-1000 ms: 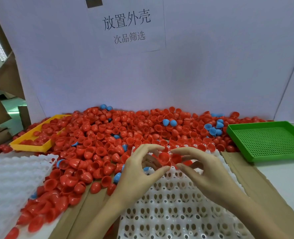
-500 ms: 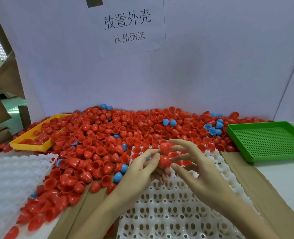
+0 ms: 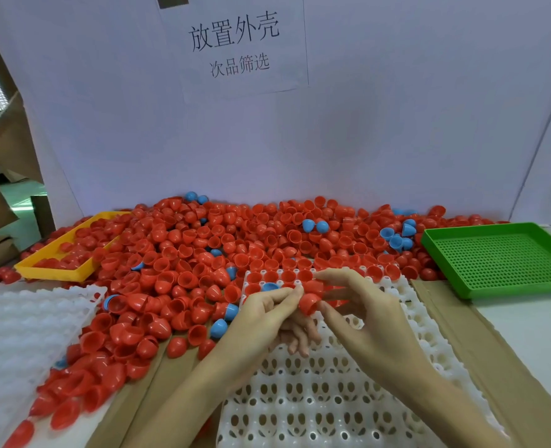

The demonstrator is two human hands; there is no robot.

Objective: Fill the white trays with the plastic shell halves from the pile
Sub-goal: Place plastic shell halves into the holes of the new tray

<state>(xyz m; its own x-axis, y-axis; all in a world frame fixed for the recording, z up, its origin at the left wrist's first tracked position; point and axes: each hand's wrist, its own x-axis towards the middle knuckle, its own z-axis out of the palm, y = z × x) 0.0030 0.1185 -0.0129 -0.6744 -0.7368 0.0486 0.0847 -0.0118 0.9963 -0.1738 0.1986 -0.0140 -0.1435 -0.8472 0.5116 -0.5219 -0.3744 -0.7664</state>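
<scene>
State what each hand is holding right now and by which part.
Both hands meet on one red shell half above the white tray: the left hand pinches its left side, the right hand grips its right side with thumb and fingers.

Both hands [image 3: 316, 321] pinching red shell [image 3: 309, 303], above white tray [image 3: 332, 399], red pile [image 3: 203, 253] behind
</scene>
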